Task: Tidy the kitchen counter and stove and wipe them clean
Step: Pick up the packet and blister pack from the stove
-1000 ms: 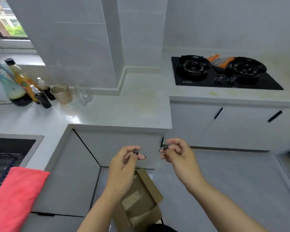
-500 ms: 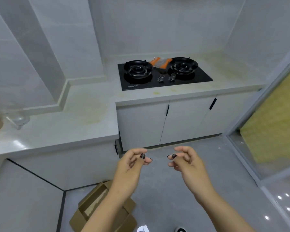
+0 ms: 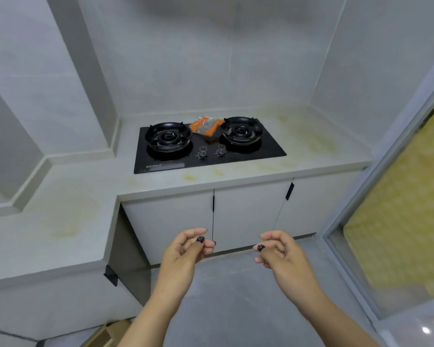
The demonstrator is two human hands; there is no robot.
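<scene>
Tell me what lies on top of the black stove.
On the stove: two burner grates, two knobs, and an orange and clear packet between the grates. Whatever lies under the packet is hidden.

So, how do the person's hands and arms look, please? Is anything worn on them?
Both forearms are bare, with no sleeve, glove, watch or bracelet in view. The left hand and the right hand have short nails painted in a dark, glossy polish. No ring can be seen on the fingers that show.
</scene>
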